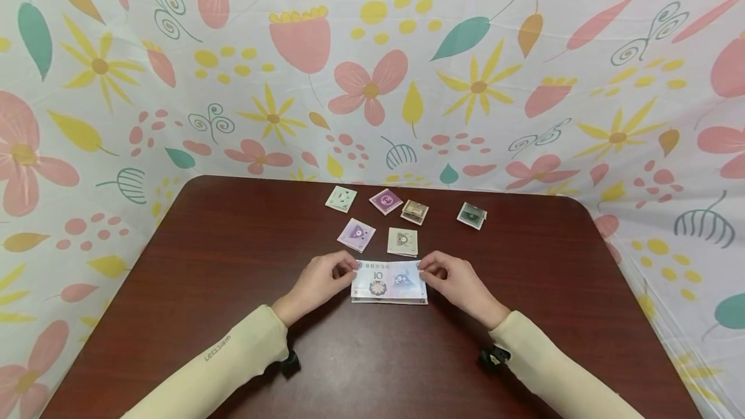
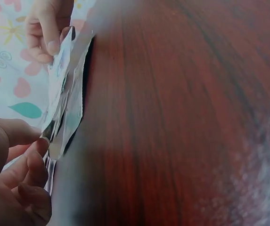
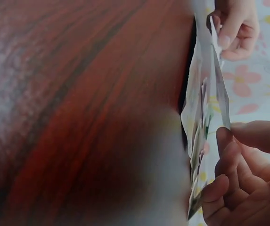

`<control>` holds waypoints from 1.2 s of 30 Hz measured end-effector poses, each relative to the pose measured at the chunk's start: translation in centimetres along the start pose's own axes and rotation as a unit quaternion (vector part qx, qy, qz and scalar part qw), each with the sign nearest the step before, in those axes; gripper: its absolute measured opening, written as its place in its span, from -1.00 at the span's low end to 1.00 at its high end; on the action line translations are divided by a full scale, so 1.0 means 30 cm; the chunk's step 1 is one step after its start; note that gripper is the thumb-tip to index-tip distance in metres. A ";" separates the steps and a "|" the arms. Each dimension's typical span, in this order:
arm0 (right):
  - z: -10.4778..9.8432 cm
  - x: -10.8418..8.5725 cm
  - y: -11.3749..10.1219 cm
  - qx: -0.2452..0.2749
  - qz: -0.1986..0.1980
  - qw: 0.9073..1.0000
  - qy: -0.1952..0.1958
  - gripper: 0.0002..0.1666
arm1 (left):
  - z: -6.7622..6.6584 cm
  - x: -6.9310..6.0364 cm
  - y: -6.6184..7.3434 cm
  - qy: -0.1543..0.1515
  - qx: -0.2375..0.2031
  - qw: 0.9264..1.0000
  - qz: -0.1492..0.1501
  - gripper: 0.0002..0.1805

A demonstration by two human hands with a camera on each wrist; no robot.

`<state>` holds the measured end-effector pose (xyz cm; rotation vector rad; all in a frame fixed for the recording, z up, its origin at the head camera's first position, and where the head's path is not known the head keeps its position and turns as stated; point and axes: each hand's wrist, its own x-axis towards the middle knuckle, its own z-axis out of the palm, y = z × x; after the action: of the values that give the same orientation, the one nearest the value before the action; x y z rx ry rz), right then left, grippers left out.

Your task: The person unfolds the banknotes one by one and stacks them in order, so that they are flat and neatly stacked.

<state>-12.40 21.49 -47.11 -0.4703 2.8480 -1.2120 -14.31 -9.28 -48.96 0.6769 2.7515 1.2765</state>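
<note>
A pale blue play banknote (image 1: 401, 286) marked 10 lies lengthwise between the two hands near the table's middle. My left hand (image 1: 320, 279) pinches its left upper corner with thumb and fingers. At the opposite end, my right hand (image 1: 460, 282) pinches the right upper corner. Beneath the top sheet a second paper layer shows along the near edge; whether it is the same note folded or another one, I cannot tell. From the side, in the left wrist view, the paper layers (image 2: 76, 110) stand slightly apart, the upper one raised off the lower.
Small folded notes lie beyond the hands: lilac (image 1: 356, 235), pale olive (image 1: 403, 241), green (image 1: 341, 198), purple (image 1: 386, 200), brown (image 1: 414, 211) and, farther right, dark green (image 1: 472, 214). A flowered cloth (image 1: 372, 141) hangs behind the dark wooden table (image 1: 244, 231).
</note>
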 end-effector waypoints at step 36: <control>0.013 0.002 -0.015 -0.062 0.007 0.996 -0.056 -0.86 | 0.025 0.000 0.012 -0.001 0.079 0.997 0.001 -0.91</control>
<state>-12.28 20.93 -47.06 -0.5028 2.8372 -0.9769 -14.03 -8.54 -49.19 0.6912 2.8732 1.0660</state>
